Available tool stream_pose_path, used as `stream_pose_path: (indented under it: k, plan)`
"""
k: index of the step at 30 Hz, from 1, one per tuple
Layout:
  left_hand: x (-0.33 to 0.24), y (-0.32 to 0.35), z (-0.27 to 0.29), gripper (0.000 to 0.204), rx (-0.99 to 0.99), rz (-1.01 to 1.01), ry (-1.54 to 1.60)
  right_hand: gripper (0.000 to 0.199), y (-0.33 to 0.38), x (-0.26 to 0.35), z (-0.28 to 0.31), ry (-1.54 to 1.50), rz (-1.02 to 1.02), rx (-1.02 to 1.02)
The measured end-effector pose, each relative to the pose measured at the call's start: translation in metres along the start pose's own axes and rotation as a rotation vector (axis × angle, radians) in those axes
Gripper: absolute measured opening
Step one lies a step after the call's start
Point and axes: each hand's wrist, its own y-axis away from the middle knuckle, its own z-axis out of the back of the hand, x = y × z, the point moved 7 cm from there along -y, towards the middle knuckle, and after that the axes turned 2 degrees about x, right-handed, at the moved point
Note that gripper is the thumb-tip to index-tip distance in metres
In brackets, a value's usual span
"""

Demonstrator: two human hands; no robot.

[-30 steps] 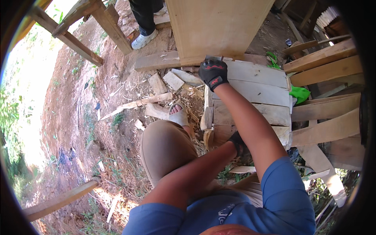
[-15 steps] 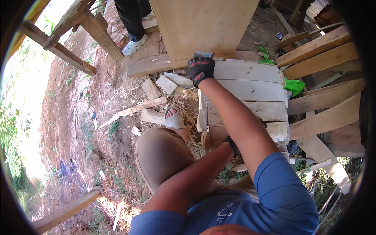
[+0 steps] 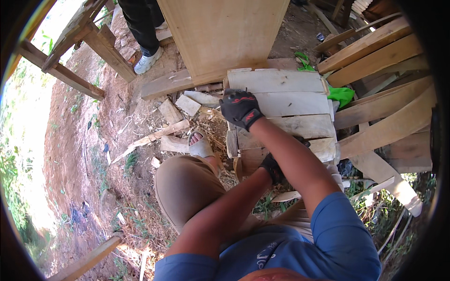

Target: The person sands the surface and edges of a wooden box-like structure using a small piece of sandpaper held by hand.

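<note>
A panel of pale wooden planks lies in front of me. My right hand, in a black glove with a red mark, is curled over the panel's left edge at the second plank. Wearing a black glove too, my left hand is closed at the panel's near edge, partly hidden behind my right forearm. My arms cross above my bent knee in tan trousers. My sandalled foot stands beside the panel's left side.
A large plywood sheet stands just beyond the panel. Another person's dark-trousered legs and white shoe are at its left. Long planks pile up at the right, with a green object. Wood scraps litter the dirt; a timber frame stands left.
My right hand has slid from the panel's far left corner toward me along its left edge. My left hand stays at the near edge.
</note>
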Motion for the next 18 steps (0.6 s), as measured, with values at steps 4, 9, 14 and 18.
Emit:
stream_pose_path:
  k: [4,9,14,18]
  plan:
    - [-0.018,0.003,0.004,0.054,-0.01,-0.157,-0.405,0.027,0.003,-0.059,0.017,0.079,-0.1,-0.006]
    - [-0.018,0.0,0.003,0.046,0.013,-0.181,-0.505,0.032,-0.03,-0.135,0.033,0.151,-0.343,-0.169]
    - [-0.02,0.006,0.006,0.042,0.007,-0.118,-0.423,0.029,-0.053,-0.127,0.009,0.119,-0.378,-0.164]
    - [-0.018,0.006,0.004,0.042,-0.02,-0.131,-0.442,0.024,-0.027,-0.073,0.008,0.14,-0.156,-0.174]
